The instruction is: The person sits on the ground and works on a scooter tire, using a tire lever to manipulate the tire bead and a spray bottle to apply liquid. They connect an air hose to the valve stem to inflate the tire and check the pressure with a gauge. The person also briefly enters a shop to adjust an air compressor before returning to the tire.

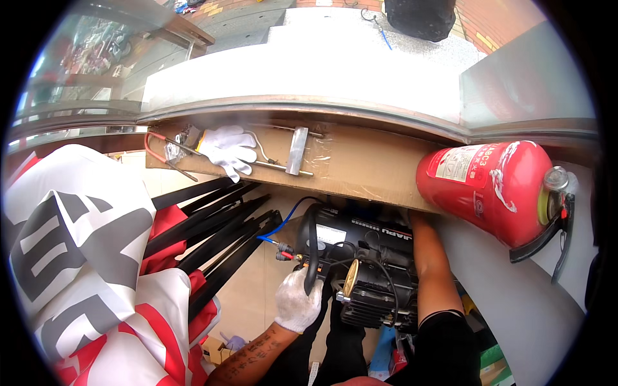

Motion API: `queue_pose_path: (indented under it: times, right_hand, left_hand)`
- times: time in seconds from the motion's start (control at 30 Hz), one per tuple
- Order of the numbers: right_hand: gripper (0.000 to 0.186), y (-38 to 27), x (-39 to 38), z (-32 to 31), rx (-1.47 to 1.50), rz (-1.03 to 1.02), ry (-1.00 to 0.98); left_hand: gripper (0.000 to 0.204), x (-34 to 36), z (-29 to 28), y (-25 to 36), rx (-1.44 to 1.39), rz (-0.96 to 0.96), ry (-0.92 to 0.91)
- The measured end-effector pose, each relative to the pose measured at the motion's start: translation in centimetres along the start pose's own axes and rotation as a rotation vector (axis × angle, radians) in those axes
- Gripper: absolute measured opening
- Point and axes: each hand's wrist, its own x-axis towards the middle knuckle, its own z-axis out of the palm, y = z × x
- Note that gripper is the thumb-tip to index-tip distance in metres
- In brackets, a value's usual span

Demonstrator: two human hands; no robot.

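A black air compressor (360, 257) with a black tank and a motor block sits low in the middle. My left hand (297, 299), in a white glove, is closed around its black curved handle (312, 248). My right arm (432, 270) reaches down behind the compressor's right side; the hand itself is hidden behind the tank, under a cardboard sheet. A blue hose (278, 226) and red fittings (286, 255) join the compressor at its left end.
A red fire extinguisher (492, 186) lies at the right. A cardboard sheet (360, 164) carries a loose white glove (228, 149), a metal bar and a red-handled tool (154, 153). Folded black poles (212, 231) with red-and-white fabric (84, 257) fill the left. A glass door threshold (309, 106) runs above.
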Motion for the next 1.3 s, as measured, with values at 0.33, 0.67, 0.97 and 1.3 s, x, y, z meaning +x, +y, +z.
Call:
queue_pose_path:
  times: [0.33, 0.67, 0.97, 1.3]
  right_hand:
    - [0.058, -1.4, -0.7, 1.5, 0.03, -0.005, -0.006]
    - [0.058, -0.1, -0.4, 1.8, 0.033, 0.001, 0.0]
    - [0.058, 0.8, -0.3, -0.1, 0.015, 0.008, -0.014]
    - [0.058, 1.2, 0.2, 0.0, 0.005, 0.005, -0.015]
  left_hand:
    - [0.026, -0.3, 0.6, -0.4, 0.012, -0.001, 0.031]
    - [0.027, 0.0, 0.8, -0.5, 0.027, 0.047, 0.05]
    - [0.029, 0.0, 0.5, -0.1, 0.039, 0.062, 0.038]
    - [0.03, -0.3, 0.7, -0.5, 0.02, 0.024, 0.006]
